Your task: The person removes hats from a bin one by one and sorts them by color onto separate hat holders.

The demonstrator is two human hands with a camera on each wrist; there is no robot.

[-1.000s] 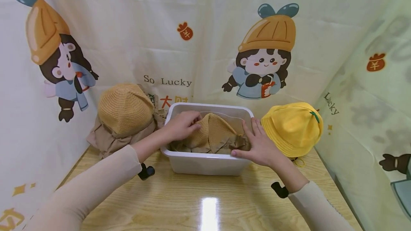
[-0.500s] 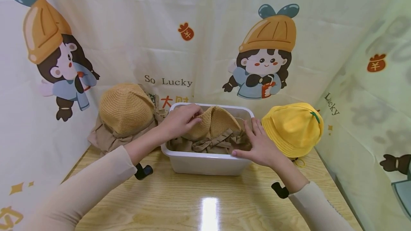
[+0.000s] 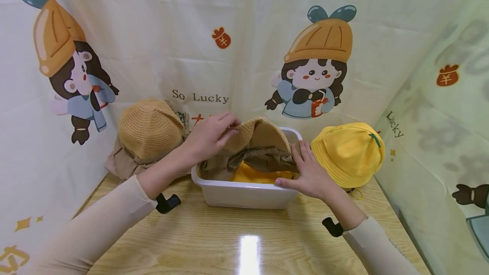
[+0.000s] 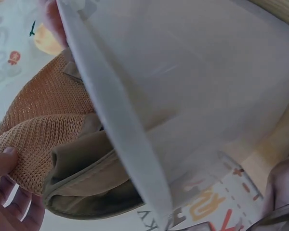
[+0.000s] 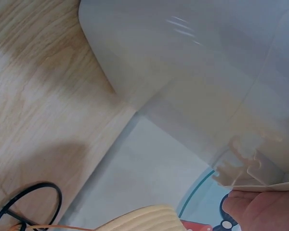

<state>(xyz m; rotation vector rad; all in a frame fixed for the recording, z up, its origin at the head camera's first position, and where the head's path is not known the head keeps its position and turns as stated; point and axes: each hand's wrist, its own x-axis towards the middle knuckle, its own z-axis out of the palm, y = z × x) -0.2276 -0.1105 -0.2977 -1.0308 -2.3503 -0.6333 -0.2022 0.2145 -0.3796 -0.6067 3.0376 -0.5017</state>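
Note:
My left hand (image 3: 214, 135) pinches the edge of a tan knitted sun hat (image 3: 267, 133), its crown raised above the rim of a white plastic bin (image 3: 244, 194). The hat's brown cloth brim (image 4: 96, 178) hangs down into the bin, folded on itself. Under it, yellow fabric (image 3: 252, 175) shows inside. My right hand (image 3: 311, 173) rests over the bin's right front corner, fingers spread and fairly straight, thumb on the front rim. In the right wrist view only a bit of the right hand (image 5: 265, 211) appears at the rim.
Left of the bin, another tan knitted hat (image 3: 150, 130) with a brown brim sits against the printed curtain (image 3: 252, 67). A yellow bucket hat (image 3: 349, 154) with a green leaf stands to the right, its cord on the wooden table (image 3: 206, 241).
My left hand has risen, pulling the knitted hat up from inside the bin. The brown brim has lifted, uncovering the yellow fabric beneath. My right hand has stayed on the bin's corner.

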